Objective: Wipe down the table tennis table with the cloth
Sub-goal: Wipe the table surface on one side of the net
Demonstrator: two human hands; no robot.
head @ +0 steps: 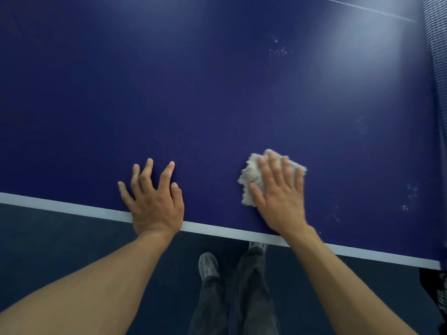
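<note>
Near the table's white edge line, right hand presses cloth flat, fingers straight, slightly apart. Left hand braces, fingers splayed. Pale specks remain farther in and toward the net; wiping looks unfinished.

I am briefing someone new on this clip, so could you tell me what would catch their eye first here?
The fluffy white cloth stands out against the dark blue table tennis table, pressed flat under the right hand near the white edge line. The left hand rests spread on the table beside it. Pale specks dot the surface farther in, towards the net at the right.
</note>
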